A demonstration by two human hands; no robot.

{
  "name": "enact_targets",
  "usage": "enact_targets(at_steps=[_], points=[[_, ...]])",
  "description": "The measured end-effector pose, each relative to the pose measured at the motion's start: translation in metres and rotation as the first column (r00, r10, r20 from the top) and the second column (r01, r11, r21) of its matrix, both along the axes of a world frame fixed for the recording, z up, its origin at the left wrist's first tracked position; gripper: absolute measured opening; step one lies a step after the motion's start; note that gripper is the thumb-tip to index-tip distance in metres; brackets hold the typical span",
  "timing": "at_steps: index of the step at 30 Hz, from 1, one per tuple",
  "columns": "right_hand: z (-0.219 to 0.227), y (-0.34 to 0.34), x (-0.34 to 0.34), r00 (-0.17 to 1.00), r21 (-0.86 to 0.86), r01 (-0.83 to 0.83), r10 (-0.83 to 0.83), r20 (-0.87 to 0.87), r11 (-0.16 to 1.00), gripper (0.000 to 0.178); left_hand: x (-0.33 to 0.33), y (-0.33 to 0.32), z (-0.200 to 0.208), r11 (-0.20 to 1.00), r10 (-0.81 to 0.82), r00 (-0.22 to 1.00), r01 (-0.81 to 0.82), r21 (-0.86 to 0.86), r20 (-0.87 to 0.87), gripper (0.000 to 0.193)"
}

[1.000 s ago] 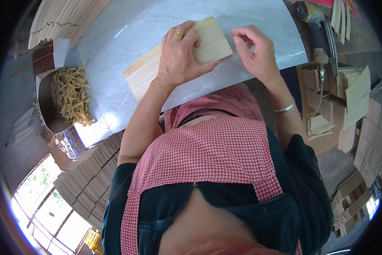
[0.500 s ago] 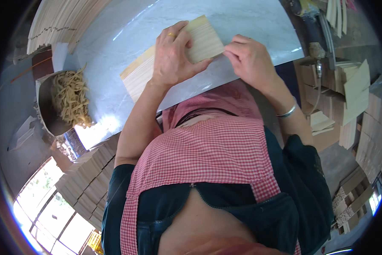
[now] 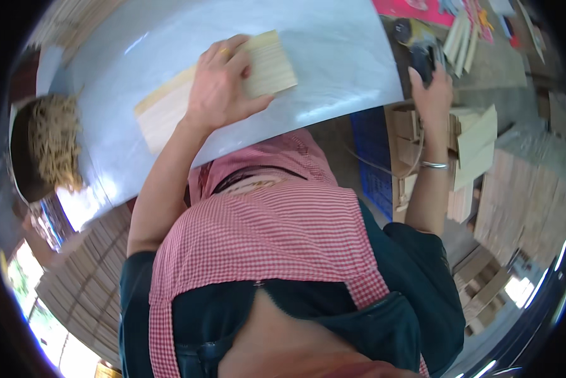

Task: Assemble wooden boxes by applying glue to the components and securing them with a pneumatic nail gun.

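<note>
My left hand [image 3: 219,88] is wrapped over a pale wooden piece [image 3: 271,62] with finely lined grain, its fingers over the far edge and its thumb along the near side. The wood lies on a grey-white, glossy tabletop [image 3: 333,57]. Off the table's right edge, my right hand [image 3: 433,97] is closed on the black handle of a power tool [image 3: 423,66] with silver parts. Its fingers are partly hidden, and the exact kind of tool does not show clearly.
A metal bowl [image 3: 23,151] of curled pale strips [image 3: 56,142] stands at the table's left end. Stacked wooden boards [image 3: 100,277] are at the lower left. On the right are a hose [image 3: 384,171], a blue crate [image 3: 372,164], thin wood sheets [image 3: 478,148] and pale strips [image 3: 462,41].
My right hand has left the wood's right end and moved right, off the table, to take hold of the black tool. My left hand stays on the wood. The view has shifted right.
</note>
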State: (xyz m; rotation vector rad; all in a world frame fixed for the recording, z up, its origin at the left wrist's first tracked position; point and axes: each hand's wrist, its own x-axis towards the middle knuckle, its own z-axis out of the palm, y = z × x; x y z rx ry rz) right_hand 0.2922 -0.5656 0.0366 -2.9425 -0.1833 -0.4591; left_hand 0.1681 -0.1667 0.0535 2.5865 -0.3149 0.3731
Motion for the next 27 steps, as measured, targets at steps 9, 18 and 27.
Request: enact_targets(at_steps=[9,18,27], points=[[-0.012,-0.029,0.073,0.94,0.0,0.049,-0.046,-0.337,0.999,0.044,-0.001,-0.003,-0.007,0.998,0.058,0.998,-0.059,0.02,0.029,0.039],[0.117,0.091,-0.069,0.857,0.435,0.191,0.066,-0.511,0.88,0.028,0.001,0.008,0.0,1.0,-0.026,0.999,0.027,0.003,-0.028,0.058],[0.13,0.13,-0.124,0.736,0.629,0.005,0.423,-0.529,0.777,0.021,0.008,0.006,0.004,0.999,-0.04,0.957,0.047,0.019,-0.286,0.057]])
